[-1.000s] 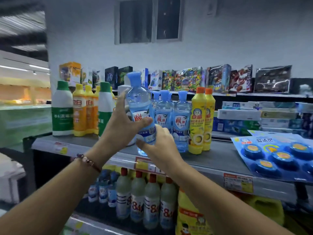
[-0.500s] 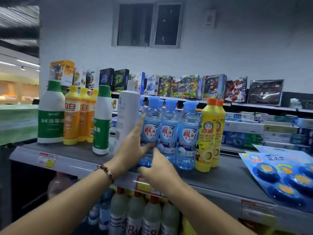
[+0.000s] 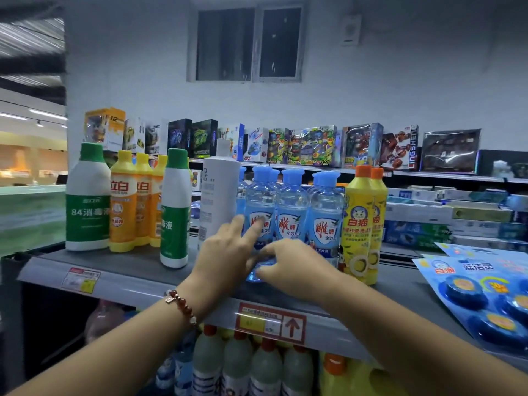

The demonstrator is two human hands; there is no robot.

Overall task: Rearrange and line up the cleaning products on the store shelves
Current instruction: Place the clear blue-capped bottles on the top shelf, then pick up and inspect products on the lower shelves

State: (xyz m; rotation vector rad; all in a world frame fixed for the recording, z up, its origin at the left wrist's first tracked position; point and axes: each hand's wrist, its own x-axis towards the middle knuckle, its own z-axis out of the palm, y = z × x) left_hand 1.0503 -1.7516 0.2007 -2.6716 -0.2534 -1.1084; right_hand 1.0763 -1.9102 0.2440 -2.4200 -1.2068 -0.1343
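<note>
Step in hand: seating the leftmost front blue bottle (image 3: 260, 207) into its row on the shelf (image 3: 137, 270). The bottle stands upright on the shelf, level with two like bottles immediately to the right of the contact point.

Left hand (image 3: 225, 252): fingers extended, tips touching the bottle's label; not closed around it. Right hand (image 3: 288, 267): lies low against the bottle's base, fingers bent toward it. Whether it pinches the base or only steadies it cannot be told.

Just left of the left hand stands a tall white bottle (image 3: 218, 192), close against the blue one. Beyond it, a green-capped bottle (image 3: 175, 207) stands forward of its neighbours. Right of the blue row, two yellow bottles (image 3: 361, 224) stand upright.

Judgement: placement appears nearly complete. The next move calls for letting go without tipping the bottle, then squaring the label forward. The green-capped bottle likely needs pushing back into line.
</note>
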